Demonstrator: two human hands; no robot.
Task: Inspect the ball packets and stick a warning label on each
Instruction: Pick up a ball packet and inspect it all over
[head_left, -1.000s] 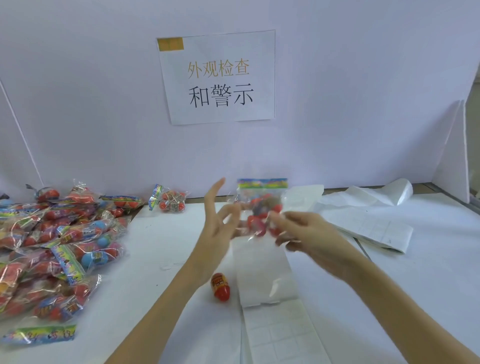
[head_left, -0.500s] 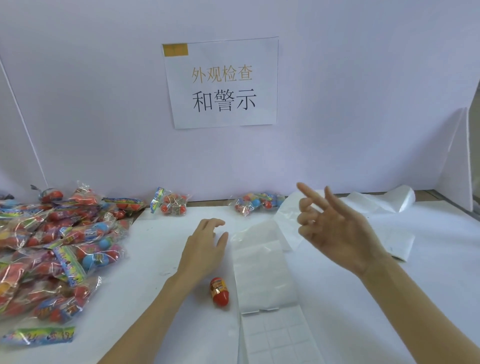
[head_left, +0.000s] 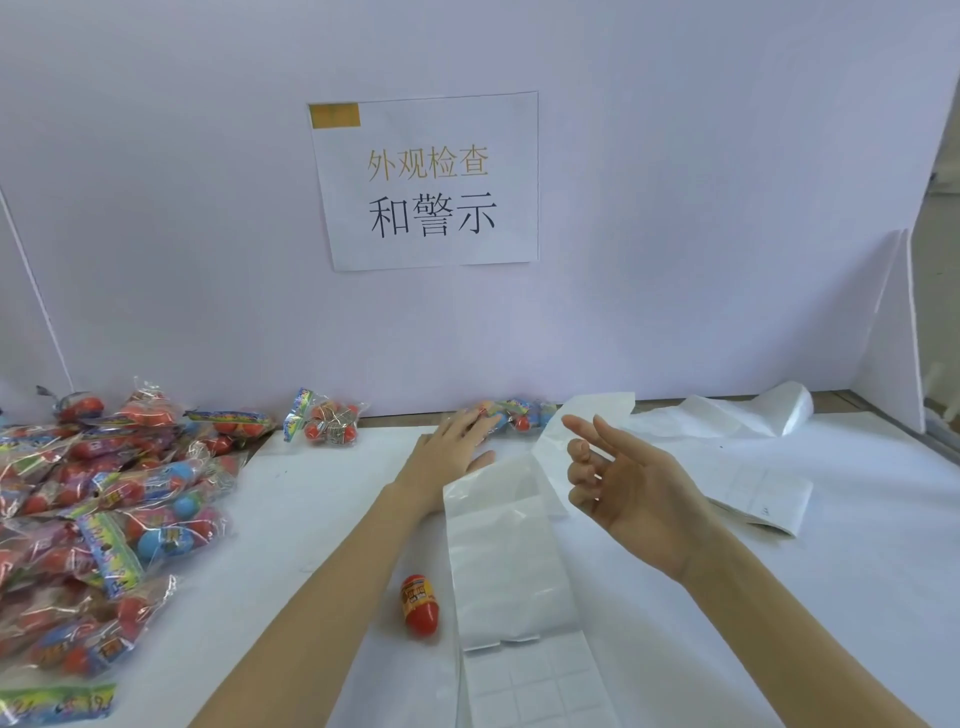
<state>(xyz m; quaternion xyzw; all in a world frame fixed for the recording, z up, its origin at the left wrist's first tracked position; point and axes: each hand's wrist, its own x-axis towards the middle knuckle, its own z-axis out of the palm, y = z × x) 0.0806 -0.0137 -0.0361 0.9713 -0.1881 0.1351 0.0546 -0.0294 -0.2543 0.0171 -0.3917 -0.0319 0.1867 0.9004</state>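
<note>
While your left hand (head_left: 451, 457) lies flat with its fingertips at the packet (head_left: 511, 413) at 12 o'clock, your right hand (head_left: 631, 486) hangs open, holding nothing. Most work remains, I judge: the pile (head_left: 98, 519) at 9 o'clock waits, with label sheets (head_left: 511, 561) central.

The packets (head_left: 104, 514) are clear, shiny, crinkly plastic with smooth balls inside. The loose red ball (head_left: 420, 605) looks like glossy plastic. The label strip (head_left: 511, 566) is white paper with a slick, shiny backing. The counter (head_left: 311, 499) is covered in flat, matt white paper. The sign (head_left: 426, 182) is plain paper.
</note>
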